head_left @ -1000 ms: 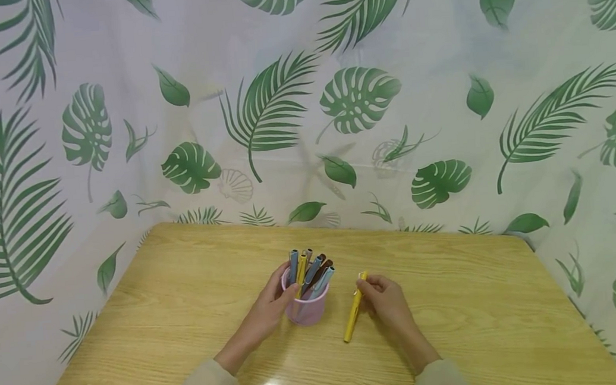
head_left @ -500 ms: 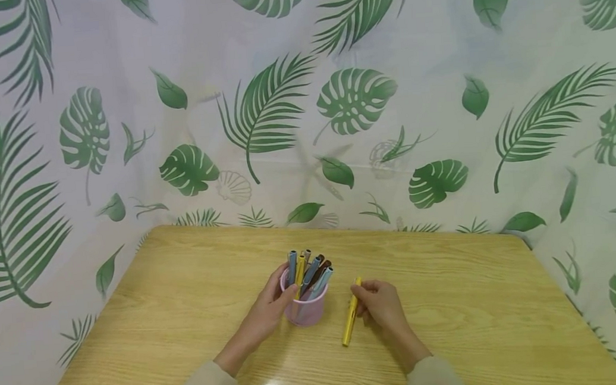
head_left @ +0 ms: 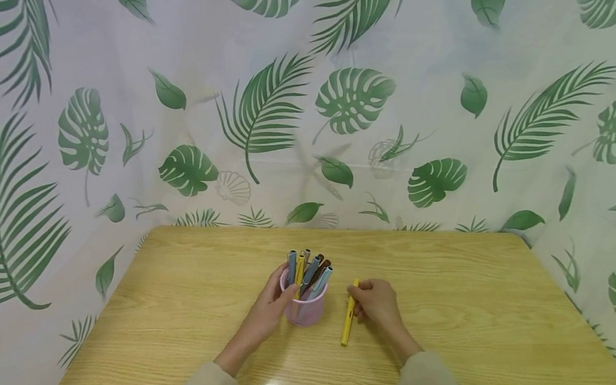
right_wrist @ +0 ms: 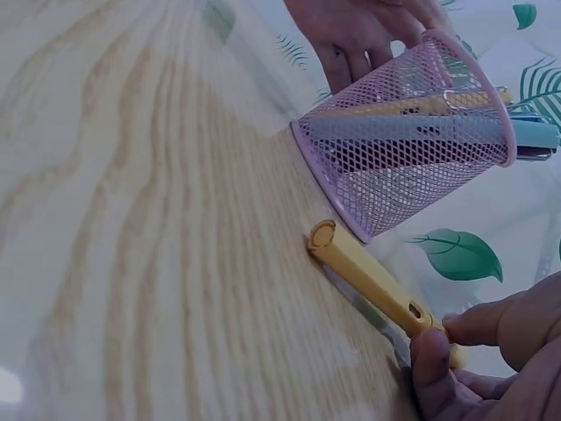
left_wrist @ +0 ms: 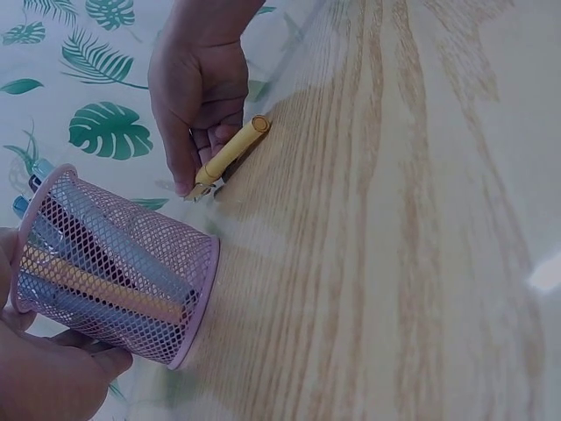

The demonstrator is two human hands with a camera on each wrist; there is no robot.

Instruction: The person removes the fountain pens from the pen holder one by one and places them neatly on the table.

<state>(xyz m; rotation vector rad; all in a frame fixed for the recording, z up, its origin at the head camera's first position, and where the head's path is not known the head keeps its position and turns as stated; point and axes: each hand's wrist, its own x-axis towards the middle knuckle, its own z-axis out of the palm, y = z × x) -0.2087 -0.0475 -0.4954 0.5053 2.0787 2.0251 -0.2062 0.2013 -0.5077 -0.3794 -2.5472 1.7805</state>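
My left hand (head_left: pixel 266 307) grips a pink mesh pen cup (head_left: pixel 306 315) by its left side, thumb over the near rim. Several capped pens lean in the cup, among them a yellow one (head_left: pixel 299 275), a dark brown one and a light blue one (head_left: pixel 323 279). Right of the cup, my right hand (head_left: pixel 381 300) pinches a second yellow pen (head_left: pixel 347 326) near its far end between thumb and fingers. That pen slants toward me, its near end low over the table. In the right wrist view its round end (right_wrist: pixel 324 234) points toward the cup's base.
The wood-grain table (head_left: pixel 487 305) spreads out on both sides of the hands. Behind it and to the left hangs a white cloth (head_left: pixel 286 27) printed with green leaves, meeting the table's far edge.
My right hand has drawn the yellow pen a little left and toward me, closer to the cup. My left hand keeps its grip on the pen cup.
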